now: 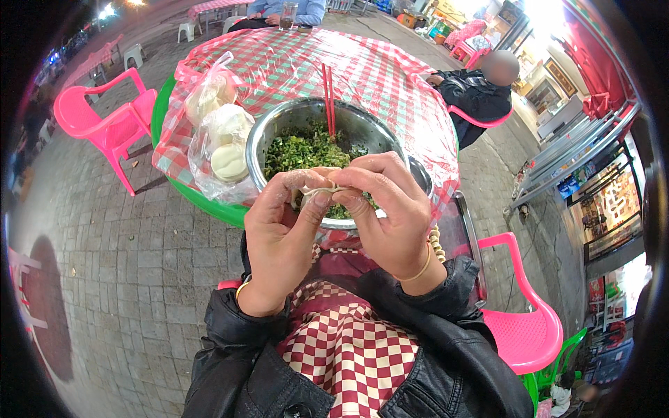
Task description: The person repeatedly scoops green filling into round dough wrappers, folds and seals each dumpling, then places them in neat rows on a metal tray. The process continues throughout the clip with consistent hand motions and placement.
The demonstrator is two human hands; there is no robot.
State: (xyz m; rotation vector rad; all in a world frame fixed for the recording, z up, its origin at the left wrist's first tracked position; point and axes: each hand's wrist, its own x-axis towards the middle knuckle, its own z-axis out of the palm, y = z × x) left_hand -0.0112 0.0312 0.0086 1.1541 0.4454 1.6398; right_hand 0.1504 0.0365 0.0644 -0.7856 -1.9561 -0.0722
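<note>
My left hand (275, 240) and my right hand (394, 212) meet over the near rim of a metal bowl (267, 120). Between their thumbs and fingertips they pinch the edge of a small pale dumpling (323, 191), mostly covered by the fingers. Chopped green filling (303, 152) lies in the bowl. A pair of red chopsticks (329, 104) stands in it, leaning on the far side. Left of the bowl, clear plastic bags (201, 143) hold round white dough wrappers (230, 162). Several small dumplings (436, 244) sit in a row by my right wrist, on a tray (458, 233) partly hidden by my arm.
A red-and-white checked cloth under clear plastic (390, 76) covers the round green table (209, 207). A drinking glass (288, 15) stands at its far edge, near a person in blue (313, 10). Another person in black (470, 94) sits right. Pink chairs (111, 115) flank the table.
</note>
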